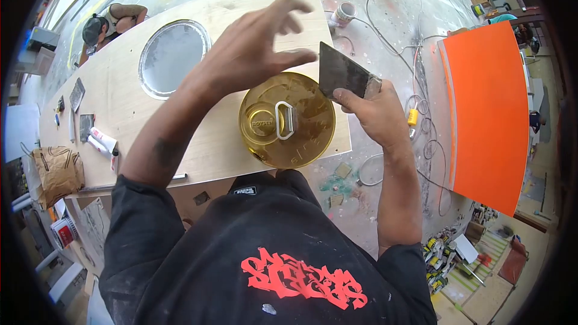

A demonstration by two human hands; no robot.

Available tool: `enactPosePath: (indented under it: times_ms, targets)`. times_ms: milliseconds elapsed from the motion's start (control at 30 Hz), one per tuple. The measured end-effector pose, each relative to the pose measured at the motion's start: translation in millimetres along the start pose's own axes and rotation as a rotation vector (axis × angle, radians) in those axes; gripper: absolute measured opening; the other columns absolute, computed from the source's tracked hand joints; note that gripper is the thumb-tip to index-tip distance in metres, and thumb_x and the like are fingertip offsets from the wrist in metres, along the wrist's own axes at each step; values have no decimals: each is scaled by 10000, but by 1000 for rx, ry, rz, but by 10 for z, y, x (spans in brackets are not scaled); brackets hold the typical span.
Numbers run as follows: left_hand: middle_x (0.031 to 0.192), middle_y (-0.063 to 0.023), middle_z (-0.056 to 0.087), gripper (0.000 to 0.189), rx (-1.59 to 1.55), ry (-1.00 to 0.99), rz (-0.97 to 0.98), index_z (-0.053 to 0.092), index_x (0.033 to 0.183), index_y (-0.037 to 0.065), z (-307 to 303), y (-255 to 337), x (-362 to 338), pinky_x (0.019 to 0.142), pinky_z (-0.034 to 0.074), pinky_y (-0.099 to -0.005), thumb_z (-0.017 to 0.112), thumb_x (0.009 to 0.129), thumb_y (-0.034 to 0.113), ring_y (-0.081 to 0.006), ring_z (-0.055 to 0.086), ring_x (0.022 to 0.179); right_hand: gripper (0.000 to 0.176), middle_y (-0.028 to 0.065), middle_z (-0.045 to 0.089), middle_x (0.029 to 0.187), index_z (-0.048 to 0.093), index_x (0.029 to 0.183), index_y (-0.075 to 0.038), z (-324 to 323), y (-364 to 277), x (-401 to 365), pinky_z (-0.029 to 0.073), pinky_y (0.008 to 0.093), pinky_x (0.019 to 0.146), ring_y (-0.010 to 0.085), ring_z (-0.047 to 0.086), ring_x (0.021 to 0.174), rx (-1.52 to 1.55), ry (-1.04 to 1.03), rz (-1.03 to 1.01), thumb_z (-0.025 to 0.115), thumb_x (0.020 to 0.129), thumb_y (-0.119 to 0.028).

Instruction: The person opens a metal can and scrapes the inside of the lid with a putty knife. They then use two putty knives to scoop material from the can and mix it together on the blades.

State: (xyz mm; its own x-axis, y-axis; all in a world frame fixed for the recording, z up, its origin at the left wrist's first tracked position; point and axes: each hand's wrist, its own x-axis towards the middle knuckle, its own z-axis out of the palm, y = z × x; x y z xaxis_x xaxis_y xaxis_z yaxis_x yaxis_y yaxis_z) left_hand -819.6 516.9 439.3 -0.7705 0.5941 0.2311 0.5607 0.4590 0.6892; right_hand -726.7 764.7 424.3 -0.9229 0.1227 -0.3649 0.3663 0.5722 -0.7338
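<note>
My right hand (382,117) grips a flat putty spreader (342,71) with a dark, smeared blade, thumb pressed on its near side and the blade pointing up and left. My left hand (256,39) is raised to the left of the blade, fingers apart and slightly blurred, with nothing in it. Below both hands a gold metal can (253,144) stands at the table edge, its wire handle (280,121) lying across the top. Neither hand visibly touches the can. Left of it, a round lid or tray (171,57) with grey residue lies on the pale wooden tabletop (208,138).
Several scrapers (77,95) and white tubes (102,139) lie on the tabletop's left side, near a brown paper bag (60,168). A person (111,24) crouches beyond the table. An orange panel (484,117) stands right, with cables (424,108) on the floor before it.
</note>
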Motion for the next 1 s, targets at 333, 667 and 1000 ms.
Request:
enactPosePath:
  times_ms: [333,667,1000]
  targets:
    - [841,-153,741,300,-357,-448,-236,754,1039,-10,617,-156,116,768,536,-361,656,980,267,-207,683,756,381,71,716,1076,632,1268,-16,-114,244,257,595,329,749,168,698,912,630,-281,-90,719,903,-84]
    - [778,-75,701,355,-403,-543,-351,736,947,-23,643,-141,241,731,513,-317,649,983,319,-134,645,752,381,72,714,1128,611,1282,-68,32,714,556,577,347,765,187,703,969,1109,-560,98,699,914,-107]
    - [685,-38,651,364,-456,-543,-374,734,886,-34,612,-191,272,660,476,-324,698,971,319,-87,540,673,420,71,722,1113,594,1301,-36,-83,516,483,613,344,764,205,723,953,912,-466,46,723,914,-134]
